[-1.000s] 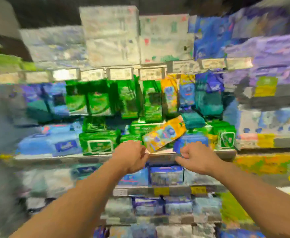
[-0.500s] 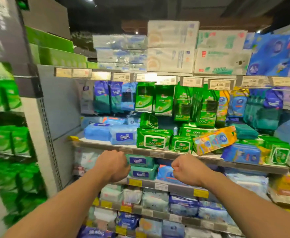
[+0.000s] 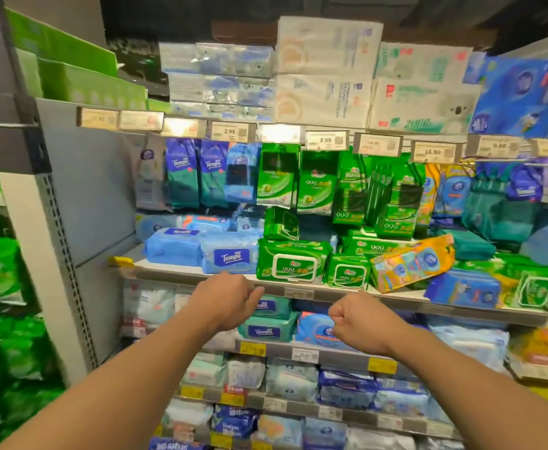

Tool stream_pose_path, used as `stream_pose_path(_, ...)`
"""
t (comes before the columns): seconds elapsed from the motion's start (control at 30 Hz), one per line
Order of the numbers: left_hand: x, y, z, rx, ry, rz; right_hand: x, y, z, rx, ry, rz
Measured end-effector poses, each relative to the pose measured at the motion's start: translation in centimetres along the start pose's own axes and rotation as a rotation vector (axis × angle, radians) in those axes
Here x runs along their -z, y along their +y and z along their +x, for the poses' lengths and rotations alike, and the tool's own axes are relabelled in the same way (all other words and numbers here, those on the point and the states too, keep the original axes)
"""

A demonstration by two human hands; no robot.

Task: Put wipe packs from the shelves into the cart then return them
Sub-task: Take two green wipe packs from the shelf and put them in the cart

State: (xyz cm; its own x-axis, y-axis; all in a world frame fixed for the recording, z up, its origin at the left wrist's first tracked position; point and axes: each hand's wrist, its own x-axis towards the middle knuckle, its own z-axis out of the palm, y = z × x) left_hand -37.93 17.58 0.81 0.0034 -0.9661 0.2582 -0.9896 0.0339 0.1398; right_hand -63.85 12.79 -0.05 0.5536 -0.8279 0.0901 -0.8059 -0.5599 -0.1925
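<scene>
Reaching toward the shelf (image 3: 181,277), we hold nothing: left hand (image 3: 225,302) loosely curled below the Tempo pack (image 3: 230,257), right hand (image 3: 360,323) fisted below the green pack (image 3: 347,271).

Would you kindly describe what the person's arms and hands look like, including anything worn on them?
Both forearms are bare, with no sleeve showing anywhere in view. The left hand and right hand wear no gloves, and no watch, bracelet or ring can be seen on the wrists or fingers. No markings show on them.

left price tags (image 3: 120,119) blurred, bottom packs (image 3: 233,444) cropped
</scene>
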Motion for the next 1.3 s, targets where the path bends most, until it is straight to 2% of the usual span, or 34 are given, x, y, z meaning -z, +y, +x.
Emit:
stream_pose_path(0.1, -1.7, 0.1, 5.0, 0.059, 0.089, -0.148, -0.4, 3.2, 2.2, -0.035, 0.02, 0.029)
stream_pose_path(0.2, -3.2, 0.1, 11.0, 0.192, 0.187, -0.302, -0.9, 6.4, 5.0, -0.037, 0.028, 0.066)
stream_pose_path(0.43, -6.2, -0.5, 25.0, 0.533, 0.166, -0.417, -2.7, 13.7, 11.9, -0.141, -0.01, 0.06)
stream_pose_path(0.53, -7.4, -0.6, 28.5, 0.601, 0.149, -0.519, -2.1, 15.0, 13.8, -0.121, -0.043, 0.045)
stream_pose_path(0.6, -8.1, -0.4, 29.6, 0.633, 0.138, -0.588, -1.7, 15.5, 14.5, -0.068, -0.091, -0.009)
stream_pose_path(0.7, -8.6, 0.2, 30.1, 0.657, 0.131, -0.624, -1.7, 15.8, 15.2, -0.075, -0.071, 0.017)
stream_pose_path(0.87, -8.2, 0.7, 29.0, 0.647, 0.234, -0.699, -2.2, 15.2, 15.4, -0.098, -0.022, 0.03)
stream_pose_path(1.0, -7.1, 0.7, 27.5, 0.61, 0.289, -0.857, -2.6, 14.8, 14.6, -0.158, 0.0, 0.106)
stream_pose_path(1.13, -5.6, 0.5, 25.7, 0.553, 0.265, -0.958, -2.6, 14.1, 13.4, -0.225, 0.024, 0.18)
stream_pose_path(1.3, -5.3, 0.2, 23.5, 0.519, 0.175, -1.199, -3.4, 14.3, 11.6, -0.337, 0.054, 0.306)
